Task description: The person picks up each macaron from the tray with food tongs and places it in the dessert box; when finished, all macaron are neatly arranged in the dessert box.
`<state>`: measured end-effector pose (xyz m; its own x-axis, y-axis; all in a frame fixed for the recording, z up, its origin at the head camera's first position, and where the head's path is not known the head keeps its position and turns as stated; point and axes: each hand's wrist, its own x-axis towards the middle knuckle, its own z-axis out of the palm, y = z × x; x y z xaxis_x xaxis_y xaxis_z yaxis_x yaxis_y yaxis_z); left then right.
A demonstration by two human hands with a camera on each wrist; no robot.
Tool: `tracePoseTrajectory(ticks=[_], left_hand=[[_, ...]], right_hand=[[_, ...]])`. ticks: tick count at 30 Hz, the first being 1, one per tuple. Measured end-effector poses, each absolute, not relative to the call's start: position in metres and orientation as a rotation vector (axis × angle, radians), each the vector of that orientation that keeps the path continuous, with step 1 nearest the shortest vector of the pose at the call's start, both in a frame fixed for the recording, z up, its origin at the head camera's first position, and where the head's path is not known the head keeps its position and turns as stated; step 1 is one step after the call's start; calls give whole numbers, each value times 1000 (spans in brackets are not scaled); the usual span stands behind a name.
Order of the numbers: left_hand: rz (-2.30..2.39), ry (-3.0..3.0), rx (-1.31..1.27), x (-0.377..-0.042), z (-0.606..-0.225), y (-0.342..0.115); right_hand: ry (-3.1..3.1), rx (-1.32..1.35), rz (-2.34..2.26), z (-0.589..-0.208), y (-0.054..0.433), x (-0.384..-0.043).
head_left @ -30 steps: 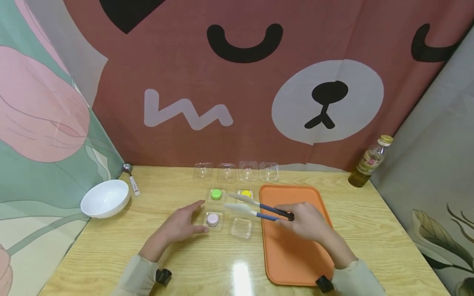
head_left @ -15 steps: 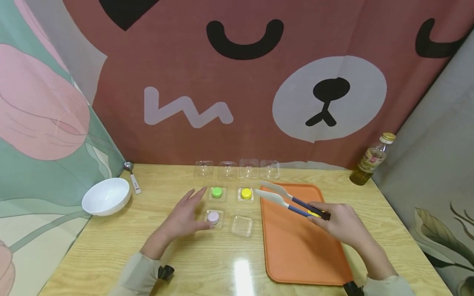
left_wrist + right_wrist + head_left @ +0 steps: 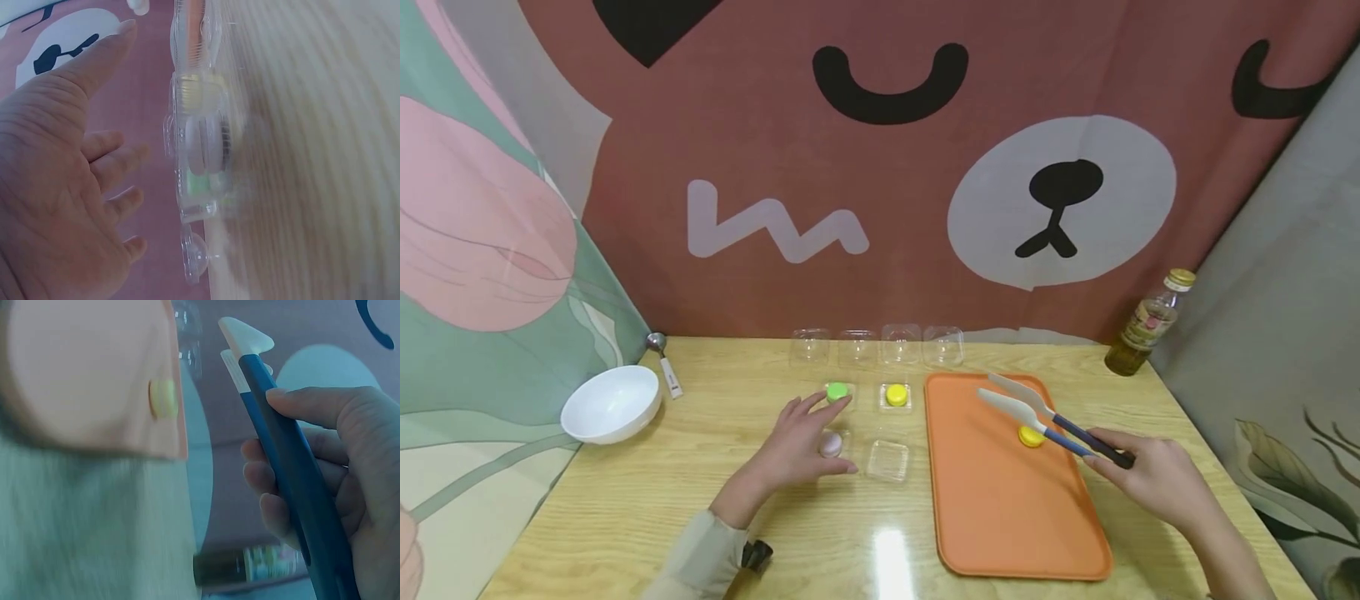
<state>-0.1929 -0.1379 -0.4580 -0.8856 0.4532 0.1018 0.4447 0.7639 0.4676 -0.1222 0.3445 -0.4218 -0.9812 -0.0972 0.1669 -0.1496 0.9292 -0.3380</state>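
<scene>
My left hand (image 3: 790, 450) hovers with spread fingers over the lilac macaron (image 3: 831, 444) in its clear plastic box; in the left wrist view the palm (image 3: 50, 181) is beside that box (image 3: 206, 144), holding nothing. A green macaron (image 3: 837, 391) and a yellow macaron (image 3: 897, 395) sit in boxes just behind. One more clear box (image 3: 888, 461) has no macaron in it. My right hand (image 3: 1157, 479) grips blue-handled tongs (image 3: 1011, 408), their pale tips apart above the orange tray (image 3: 992, 525). On that tray lies another yellow macaron (image 3: 1030, 437), partly covered by the tongs.
Several clear domed lids (image 3: 901, 344) line the back of the table. A white bowl (image 3: 612, 406) and a measuring spoon (image 3: 667, 367) are at the left. At the back right corner stands a bottle (image 3: 1146, 329) with a gold cap. A printed curtain (image 3: 910, 208) hangs behind.
My right hand has carried the tongs right and toward me, from over the boxes to over the tray, uncovering both yellow macarons. My left hand has shifted right over the lilac macaron.
</scene>
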Motion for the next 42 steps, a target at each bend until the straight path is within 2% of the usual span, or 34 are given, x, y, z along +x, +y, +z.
tracePoseTrajectory(ticks=[8, 17, 42], left_hand=[[676, 2915, 854, -201, -452, -124], [589, 2845, 858, -204, -458, -117], [509, 2818, 933, -207, -461, -106]], right_hand=[[-2914, 145, 476, -431, 376, -104], [-2959, 107, 499, -438, 388, -87], [-3082, -17, 503, -453, 397, -78]])
